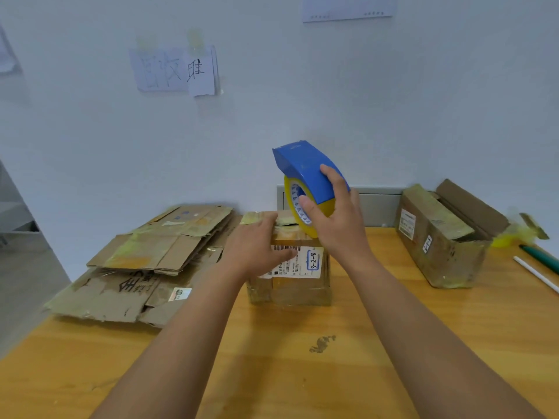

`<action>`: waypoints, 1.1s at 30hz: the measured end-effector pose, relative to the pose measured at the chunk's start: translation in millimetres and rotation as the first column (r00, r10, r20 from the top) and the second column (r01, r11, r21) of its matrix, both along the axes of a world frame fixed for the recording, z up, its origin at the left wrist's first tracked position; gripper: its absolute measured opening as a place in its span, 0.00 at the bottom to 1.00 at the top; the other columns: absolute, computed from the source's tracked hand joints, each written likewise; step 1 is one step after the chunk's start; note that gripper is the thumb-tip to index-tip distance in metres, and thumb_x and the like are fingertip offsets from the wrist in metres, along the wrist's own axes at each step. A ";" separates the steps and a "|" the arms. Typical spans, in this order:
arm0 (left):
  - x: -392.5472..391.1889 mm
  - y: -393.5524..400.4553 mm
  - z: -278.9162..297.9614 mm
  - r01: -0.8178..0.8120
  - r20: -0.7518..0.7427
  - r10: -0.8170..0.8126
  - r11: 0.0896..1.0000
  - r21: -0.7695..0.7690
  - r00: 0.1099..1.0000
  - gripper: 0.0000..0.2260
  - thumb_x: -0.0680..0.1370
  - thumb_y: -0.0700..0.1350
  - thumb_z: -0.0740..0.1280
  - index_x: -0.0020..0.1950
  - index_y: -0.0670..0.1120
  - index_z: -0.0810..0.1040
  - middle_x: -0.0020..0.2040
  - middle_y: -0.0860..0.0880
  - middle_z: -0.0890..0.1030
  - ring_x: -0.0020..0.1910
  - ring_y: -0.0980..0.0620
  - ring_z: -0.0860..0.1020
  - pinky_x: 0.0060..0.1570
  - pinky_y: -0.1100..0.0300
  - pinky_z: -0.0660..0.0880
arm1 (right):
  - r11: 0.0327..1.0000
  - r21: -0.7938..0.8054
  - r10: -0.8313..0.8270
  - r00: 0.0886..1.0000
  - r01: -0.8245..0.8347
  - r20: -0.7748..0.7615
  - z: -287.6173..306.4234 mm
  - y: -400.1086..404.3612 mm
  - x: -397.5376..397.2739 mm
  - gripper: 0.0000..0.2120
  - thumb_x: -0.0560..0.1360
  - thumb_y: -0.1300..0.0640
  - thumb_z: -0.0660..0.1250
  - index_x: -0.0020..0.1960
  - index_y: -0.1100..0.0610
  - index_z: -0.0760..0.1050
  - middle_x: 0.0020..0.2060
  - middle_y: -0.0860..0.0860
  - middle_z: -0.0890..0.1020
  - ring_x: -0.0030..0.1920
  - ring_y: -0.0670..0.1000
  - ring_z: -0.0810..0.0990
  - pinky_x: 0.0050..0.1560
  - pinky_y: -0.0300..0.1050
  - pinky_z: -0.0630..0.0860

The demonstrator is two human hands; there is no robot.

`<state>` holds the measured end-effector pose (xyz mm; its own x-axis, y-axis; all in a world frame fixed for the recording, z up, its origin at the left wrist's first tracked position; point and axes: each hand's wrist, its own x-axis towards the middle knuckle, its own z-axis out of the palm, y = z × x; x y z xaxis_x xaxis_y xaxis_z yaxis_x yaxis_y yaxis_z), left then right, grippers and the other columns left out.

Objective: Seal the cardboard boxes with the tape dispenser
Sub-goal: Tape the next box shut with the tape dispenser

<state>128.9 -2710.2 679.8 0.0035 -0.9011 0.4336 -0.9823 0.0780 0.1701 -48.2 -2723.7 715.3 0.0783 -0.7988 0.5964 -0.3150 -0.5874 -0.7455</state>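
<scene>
- Two hands work at a small cardboard box [290, 267] that sits at the middle of the wooden counter [272, 373].
- The left hand [257, 246] lies flat on the box's top, fingers straight and pressing down, with the fingertips reaching the far left corner at about 11 o'clock on the lid.
- The right hand [332, 213] grips the tape dispenser [305, 182], fingers over its blue cover and thumb against the side of the yellow roll.
- The dispenser stands tilted above the far edge of the box, at 12 o'clock from the lid's middle; its roll touches or nearly touches the top there.
- A white shipping label [302, 261] marked "3-2-8" covers the near part of the lid.
- A stack of flattened cartons [145, 261] lies at 9 o'clock from the box, just beside it.
- A second box [438, 240], its flaps open, stands well apart at 3 o'clock, near the wall.
- A green pen [541, 257] and a white stick [535, 273] lie at the counter's right edge.
- Paper notes [175, 71] are stuck to the wall at 11 o'clock, high above the cartons.
</scene>
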 end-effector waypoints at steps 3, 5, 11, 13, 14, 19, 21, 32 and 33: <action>0.3 3.0 0.7 0.005 -0.005 -0.005 1.000 0.006 1.000 0.42 0.72 0.71 0.64 0.79 0.51 0.57 0.69 0.52 0.75 0.62 0.50 0.77 0.57 0.53 0.73 | 0.999 -0.054 0.002 0.997 0.002 0.074 0.6 -2.4 5.8 0.25 0.80 0.49 0.66 0.75 0.42 0.64 0.65 0.52 0.69 0.56 0.37 0.70 0.52 0.24 0.67; 0.7 4.6 1.8 0.022 -0.045 -0.021 1.000 0.017 0.999 0.42 0.73 0.70 0.62 0.79 0.50 0.56 0.71 0.51 0.73 0.64 0.48 0.76 0.58 0.52 0.73 | 0.997 -0.063 0.051 0.992 -0.044 0.118 1.1 -4.4 7.4 0.23 0.81 0.52 0.66 0.74 0.43 0.66 0.65 0.50 0.71 0.61 0.42 0.72 0.59 0.33 0.71; 4.4 12.1 9.0 0.123 -0.420 -0.080 0.990 0.076 0.904 0.39 0.73 0.61 0.59 0.81 0.52 0.51 0.76 0.52 0.67 0.67 0.50 0.73 0.63 0.48 0.73 | 0.990 -0.034 0.139 0.951 -0.134 0.277 1.5 -8.5 8.4 0.20 0.78 0.53 0.66 0.67 0.39 0.70 0.57 0.32 0.75 0.57 0.38 0.76 0.50 0.28 0.73; 8.5 11.7 14.5 0.159 -0.607 -0.087 0.985 0.066 0.790 0.34 0.77 0.58 0.59 0.81 0.53 0.52 0.77 0.54 0.65 0.68 0.53 0.72 0.66 0.49 0.71 | 0.989 -0.012 0.144 0.941 -0.147 0.306 2.5 -10.7 7.0 0.19 0.77 0.52 0.66 0.66 0.37 0.71 0.53 0.28 0.75 0.55 0.37 0.77 0.48 0.29 0.74; 10.4 10.4 19.4 0.165 -0.697 -0.084 0.985 0.050 0.712 0.31 0.78 0.58 0.58 0.80 0.54 0.55 0.76 0.54 0.67 0.65 0.55 0.74 0.66 0.50 0.71 | 0.988 -0.005 0.146 0.939 -0.152 0.310 3.0 -12.3 6.1 0.19 0.77 0.52 0.66 0.65 0.37 0.71 0.52 0.27 0.75 0.54 0.37 0.77 0.47 0.29 0.74; 19.5 -0.8 36.5 0.152 -0.842 -0.035 0.987 0.056 0.539 0.18 0.83 0.58 0.56 0.72 0.57 0.69 0.64 0.56 0.77 0.52 0.61 0.79 0.45 0.62 0.75 | 0.982 0.023 0.175 0.942 -0.190 0.288 8.8 -21.4 3.4 0.17 0.80 0.57 0.63 0.63 0.37 0.73 0.50 0.28 0.77 0.53 0.35 0.77 0.47 0.30 0.75; 20.3 -3.0 31.9 0.148 -0.841 -0.033 0.987 0.057 0.541 0.17 0.83 0.55 0.57 0.71 0.55 0.70 0.62 0.55 0.78 0.52 0.61 0.79 0.46 0.61 0.76 | 0.976 0.033 0.199 0.941 -0.216 0.274 12.9 -25.3 2.2 0.16 0.80 0.56 0.62 0.62 0.38 0.74 0.50 0.27 0.77 0.53 0.34 0.77 0.48 0.29 0.74; 32.9 -10.3 53.9 0.046 -0.998 0.031 0.998 0.033 0.060 0.27 0.80 0.67 0.56 0.53 0.46 0.81 0.39 0.51 0.84 0.39 0.53 0.85 0.41 0.58 0.78 | 0.958 0.051 0.258 0.924 -0.283 0.281 18.3 -44.1 2.9 0.17 0.80 0.57 0.57 0.59 0.40 0.77 0.54 0.35 0.80 0.56 0.36 0.78 0.49 0.31 0.76; 34.1 -10.9 55.5 0.063 -0.999 0.033 0.997 0.036 0.039 0.27 0.79 0.67 0.57 0.53 0.46 0.81 0.40 0.50 0.84 0.40 0.53 0.85 0.41 0.58 0.78 | 0.958 0.053 0.255 0.923 -0.281 0.289 17.7 -45.1 2.6 0.17 0.81 0.59 0.57 0.60 0.41 0.77 0.55 0.36 0.80 0.56 0.36 0.78 0.50 0.32 0.76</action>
